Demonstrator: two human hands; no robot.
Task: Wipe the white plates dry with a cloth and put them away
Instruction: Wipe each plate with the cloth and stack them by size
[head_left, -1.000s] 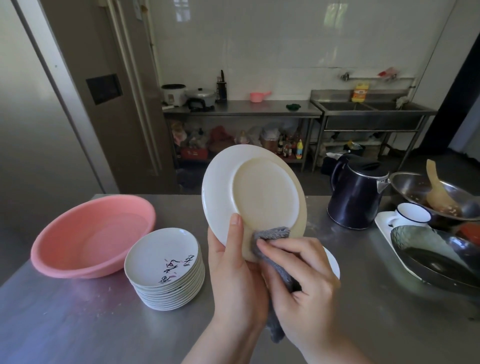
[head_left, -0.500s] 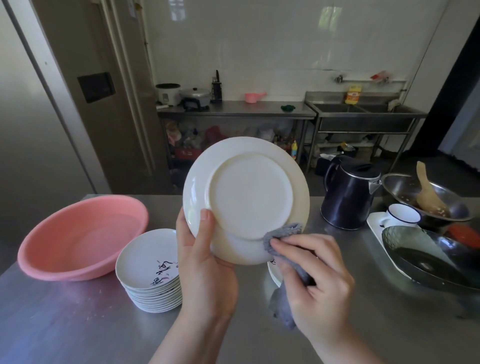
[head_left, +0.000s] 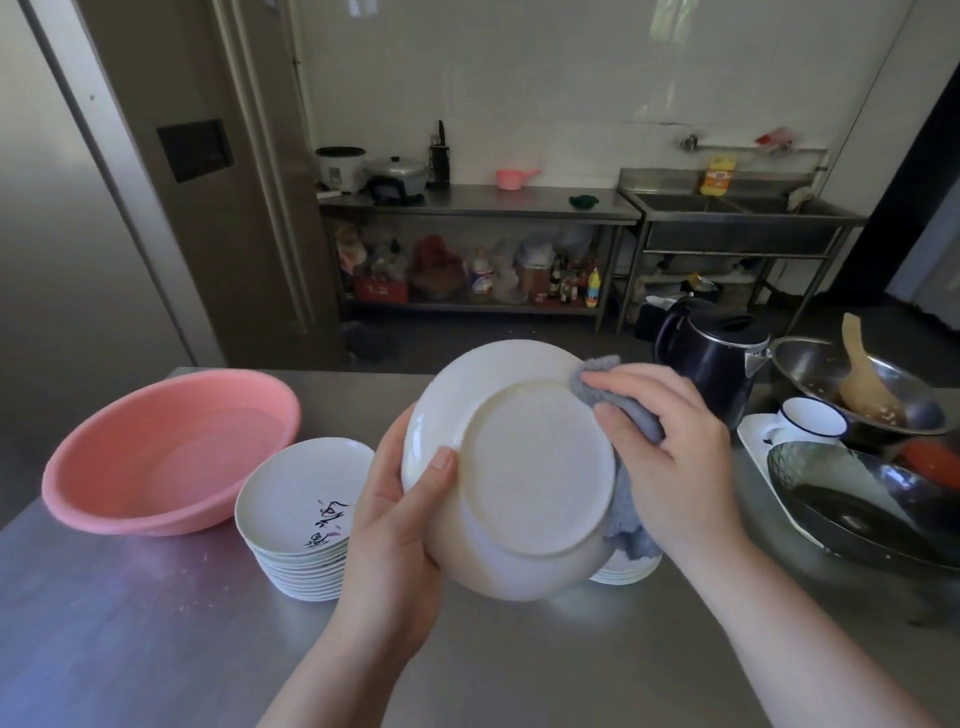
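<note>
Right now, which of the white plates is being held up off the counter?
The plain white plate, underside facing the camera, gripped by the left hand while the right hand presses the grey cloth to it. The patterned stack rests on the counter.

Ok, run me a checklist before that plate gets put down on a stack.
1. Left hand grip on white plate: thumb over rim, ok.
2. Grey cloth on the plate's underside, pressed by right hand: ok.
3. Plate fully dry: cannot tell.
4. Plate's top face wiped: cannot tell, faces away.
5. Stack of patterned plates sits level: ok.
6. Second stack under the cloth: mostly hidden, cannot tell.
</note>
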